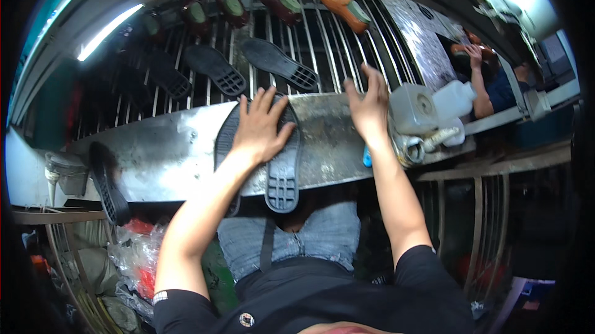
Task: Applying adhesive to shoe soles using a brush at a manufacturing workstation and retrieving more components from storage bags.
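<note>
A black sole [282,176] lay lengthwise front to back on the metal table [331,142], its gridded end past the near edge, partly beneath the nearer left hand [259,131], fingers spread, while the right hand [370,109], fingers apart, was off to its right.

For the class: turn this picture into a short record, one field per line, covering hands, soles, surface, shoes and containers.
Left hand: spread across two neighbouring black, elongated, rubber-looking soles with gridded heels
Right hand: open, nothing visible in its grasp
Surface: grey sheet-metal ledge
Beyond ledge: parallel metal bars carrying more black soles
Shoes: glossy dark-red shoes and one orange-brown shoe, along the far side
Containers: whitish, translucent plastic containers, right of the right hand
</note>
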`<move>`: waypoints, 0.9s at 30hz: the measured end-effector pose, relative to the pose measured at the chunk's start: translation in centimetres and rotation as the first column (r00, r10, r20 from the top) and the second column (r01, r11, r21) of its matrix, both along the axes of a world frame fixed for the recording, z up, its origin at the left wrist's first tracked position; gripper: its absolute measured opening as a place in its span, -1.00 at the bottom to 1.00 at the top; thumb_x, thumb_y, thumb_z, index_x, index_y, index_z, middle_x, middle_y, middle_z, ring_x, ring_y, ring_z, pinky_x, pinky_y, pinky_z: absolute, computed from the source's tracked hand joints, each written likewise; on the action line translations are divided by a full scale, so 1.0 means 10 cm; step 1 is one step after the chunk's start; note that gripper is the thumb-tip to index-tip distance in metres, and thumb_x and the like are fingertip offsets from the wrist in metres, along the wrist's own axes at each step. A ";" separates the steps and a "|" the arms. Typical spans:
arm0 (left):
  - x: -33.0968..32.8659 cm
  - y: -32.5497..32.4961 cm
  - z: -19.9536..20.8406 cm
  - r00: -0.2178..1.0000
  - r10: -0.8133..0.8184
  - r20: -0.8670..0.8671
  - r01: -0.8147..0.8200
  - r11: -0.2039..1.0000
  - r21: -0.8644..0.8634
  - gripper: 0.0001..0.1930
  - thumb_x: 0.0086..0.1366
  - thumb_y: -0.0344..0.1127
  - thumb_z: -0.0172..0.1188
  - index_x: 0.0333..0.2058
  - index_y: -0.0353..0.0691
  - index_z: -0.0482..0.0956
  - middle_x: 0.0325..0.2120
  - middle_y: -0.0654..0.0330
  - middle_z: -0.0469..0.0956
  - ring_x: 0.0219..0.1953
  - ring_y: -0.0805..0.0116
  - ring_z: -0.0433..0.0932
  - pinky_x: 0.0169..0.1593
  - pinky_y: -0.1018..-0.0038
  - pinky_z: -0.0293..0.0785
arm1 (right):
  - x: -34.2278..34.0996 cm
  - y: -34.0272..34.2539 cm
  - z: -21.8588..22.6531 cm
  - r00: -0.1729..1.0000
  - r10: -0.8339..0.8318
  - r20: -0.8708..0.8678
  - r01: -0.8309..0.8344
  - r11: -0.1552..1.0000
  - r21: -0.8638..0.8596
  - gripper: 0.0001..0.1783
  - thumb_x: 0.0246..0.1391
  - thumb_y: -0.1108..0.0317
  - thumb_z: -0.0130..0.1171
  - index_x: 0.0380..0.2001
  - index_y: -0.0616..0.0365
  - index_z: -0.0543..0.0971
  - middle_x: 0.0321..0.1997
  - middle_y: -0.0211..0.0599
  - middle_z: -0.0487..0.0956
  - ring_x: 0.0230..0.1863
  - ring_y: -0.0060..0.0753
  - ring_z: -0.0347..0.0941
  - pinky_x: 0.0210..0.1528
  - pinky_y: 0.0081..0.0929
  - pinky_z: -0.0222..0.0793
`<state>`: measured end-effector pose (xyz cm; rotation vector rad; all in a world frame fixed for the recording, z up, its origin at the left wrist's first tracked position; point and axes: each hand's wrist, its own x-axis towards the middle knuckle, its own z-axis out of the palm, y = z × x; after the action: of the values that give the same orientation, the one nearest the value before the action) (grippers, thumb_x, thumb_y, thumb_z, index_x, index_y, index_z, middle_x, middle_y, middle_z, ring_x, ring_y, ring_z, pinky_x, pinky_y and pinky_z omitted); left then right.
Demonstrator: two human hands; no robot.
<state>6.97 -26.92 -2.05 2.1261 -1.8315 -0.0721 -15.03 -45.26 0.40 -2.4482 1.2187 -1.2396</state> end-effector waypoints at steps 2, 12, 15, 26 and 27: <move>0.00 0.01 -0.01 1.000 -0.005 -0.022 0.004 1.000 -0.016 -0.30 0.53 0.12 0.16 0.49 -0.10 0.38 0.56 -0.11 0.19 0.64 -0.14 0.05 0.64 -0.29 -0.22 | 0.43 -0.76 -0.09 0.998 -0.001 0.062 0.003 1.000 -0.030 -0.27 0.26 0.06 0.40 0.33 0.28 0.46 0.31 0.15 0.56 0.35 0.26 0.46 0.41 0.10 0.35; 0.05 0.08 -0.08 0.991 -0.041 -0.126 0.031 0.996 -0.080 -0.33 0.49 0.07 0.19 0.42 -0.19 0.44 0.49 -0.16 0.28 0.57 -0.20 0.18 0.61 -0.29 -0.08 | 1.06 -3.48 -0.47 0.829 -0.215 -0.516 0.297 0.952 0.081 -0.02 0.00 -0.22 0.59 0.38 0.07 0.51 0.34 0.16 0.60 0.35 0.22 0.56 0.33 0.09 0.49; 0.02 0.06 0.06 0.983 -0.087 -0.162 0.058 0.984 -0.171 -0.33 0.49 0.07 0.18 0.41 -0.23 0.44 0.49 -0.17 0.26 0.56 -0.20 0.19 0.61 -0.27 -0.07 | 0.59 -4.83 -0.60 0.916 -0.012 -0.402 0.078 0.986 0.148 0.04 -0.03 -0.03 0.67 0.37 0.32 0.44 0.36 0.21 0.59 0.37 0.20 0.55 0.42 -0.02 0.43; 0.00 0.08 -0.02 0.987 -0.036 -0.155 0.013 0.989 -0.145 -0.38 0.49 0.00 0.17 0.40 -0.20 0.45 0.50 -0.12 0.26 0.56 -0.18 0.20 0.61 -0.28 -0.09 | 0.99 -3.87 -0.61 0.813 -0.201 -0.546 0.413 0.860 0.299 0.06 -0.12 -0.17 0.67 0.34 0.12 0.43 0.30 0.06 0.65 0.32 0.20 0.59 0.34 0.11 0.47; -0.02 0.10 -0.02 0.984 -0.026 -0.174 0.002 0.991 -0.136 -0.39 0.50 -0.02 0.16 0.40 -0.20 0.45 0.50 -0.12 0.27 0.56 -0.17 0.20 0.61 -0.28 -0.10 | 1.01 -3.68 -0.57 0.851 -0.197 -0.486 0.384 0.865 0.322 0.06 -0.16 -0.25 0.67 0.28 0.16 0.50 0.27 0.09 0.67 0.27 0.16 0.63 0.30 0.07 0.51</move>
<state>6.74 -25.88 -2.25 1.9492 -1.7007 -0.1303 -4.98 -82.04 -5.30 -2.3306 1.8169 -0.3904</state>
